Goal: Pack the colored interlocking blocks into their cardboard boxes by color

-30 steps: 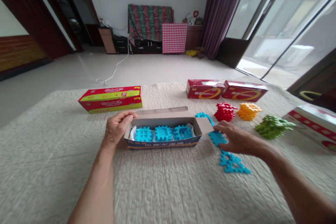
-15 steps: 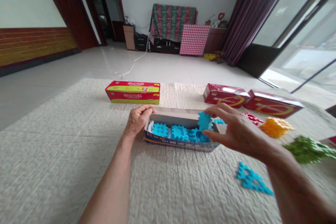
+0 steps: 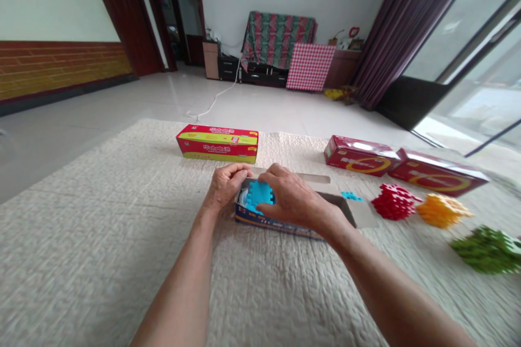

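An open blue box [image 3: 280,229] lies lengthwise on the quilted mat, its flaps folded out. At its left back corner my left hand [image 3: 228,183] pinches the rim. My right hand [image 3: 287,193] reaches over the box, thumb and fingers around a light-blue notched square piece [image 3: 260,195] at the box's left end. Its palm and forearm hide the middle of the box. Beyond the right end of the box lies another light-blue piece [image 3: 352,196].
A red and yellow box [image 3: 217,145] stands behind on the left; two dark red boxes [image 3: 360,156] stand at the back right. Piles of red pieces [image 3: 394,201], yellow pieces [image 3: 443,210] and green pieces [image 3: 486,249] lie to the right.
My right hand has moved left along the box with the light-blue piece, from the right end to the left end. My left hand stays at the rim. The view has shifted slightly.
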### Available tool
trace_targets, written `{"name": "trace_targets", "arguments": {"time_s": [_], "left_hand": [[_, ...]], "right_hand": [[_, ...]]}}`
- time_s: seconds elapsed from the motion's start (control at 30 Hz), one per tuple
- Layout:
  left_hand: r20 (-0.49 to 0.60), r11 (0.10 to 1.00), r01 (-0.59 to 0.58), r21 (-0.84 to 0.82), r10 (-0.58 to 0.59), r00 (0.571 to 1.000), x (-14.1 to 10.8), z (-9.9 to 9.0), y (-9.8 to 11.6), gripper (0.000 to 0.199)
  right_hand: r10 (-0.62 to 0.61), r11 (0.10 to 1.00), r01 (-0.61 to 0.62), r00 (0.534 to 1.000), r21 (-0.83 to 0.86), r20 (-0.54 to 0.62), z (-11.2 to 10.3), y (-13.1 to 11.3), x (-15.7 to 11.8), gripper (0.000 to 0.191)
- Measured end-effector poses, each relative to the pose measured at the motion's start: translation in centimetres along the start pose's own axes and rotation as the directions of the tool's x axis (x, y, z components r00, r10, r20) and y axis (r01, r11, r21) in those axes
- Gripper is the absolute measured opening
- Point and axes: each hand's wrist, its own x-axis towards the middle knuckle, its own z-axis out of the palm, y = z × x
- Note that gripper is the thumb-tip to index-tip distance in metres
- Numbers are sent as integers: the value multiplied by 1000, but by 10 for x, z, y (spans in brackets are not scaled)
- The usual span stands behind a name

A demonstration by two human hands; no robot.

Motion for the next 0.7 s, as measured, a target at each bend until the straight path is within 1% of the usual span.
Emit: {"name": "trace_targets", "arguments": {"time_s": [0.1, 0.17, 0.2, 0.27, 0.33, 0.4, 0.47, 0.5, 0.57, 0.6, 0.63, 0.7], "left_hand": [[1, 1000, 3, 5, -3, 1000, -1, 0, 1, 25], [4, 1000, 2, 11, -2, 1000, -1, -1, 2, 26], [2, 1000, 0, 17, 0, 1000, -1, -1, 2, 26], [-3, 999, -7, 31, 7, 1000, -1, -1, 2, 26], [-6, 999, -12, 40, 12, 1000, 0, 0, 2, 25], [-5, 999, -15, 41, 15, 1000, 0, -1, 2, 25], [-16, 998, -25, 55, 26, 1000, 0, -1, 1, 25], [-19, 997, -29, 74, 31, 999, 1, -2, 0, 24], [-33, 995, -16, 98, 19, 999, 2, -3, -4, 25], [-30, 994, -10, 106, 13, 999, 2, -4, -6, 26], [-26, 994, -1, 111, 4, 1000, 2, -4, -7, 26], [-30, 993, 22, 119, -18, 999, 3, -6, -10, 26]], "right_hand": [[-7, 1000, 7, 1000, -2, -3, 3, 1, 2, 37], [-14, 999, 14, 1000, 37, -22, 1, 3, -1, 40], [-17, 998, 20, 999, 66, -51, -2, 5, -5, 41], [-5, 993, 23, 989, 118, -151, -12, 14, -17, 38], [46, 991, -8, 959, 133, -278, -24, 32, -34, 29], [125, 990, -85, 906, 116, -404, -35, 58, -55, 22], [219, 976, -195, 851, 99, -477, -41, 89, -78, 21], [275, 960, -260, 828, 101, -489, -41, 105, -90, 21], [389, 918, -376, 799, 123, -459, -37, 134, -111, 24], [442, 894, -425, 790, 138, -425, -33, 146, -120, 25], [483, 873, -467, 791, 140, -374, -28, 156, -126, 26], [558, 828, -550, 793, 108, -246, -18, 167, -133, 30]]}}
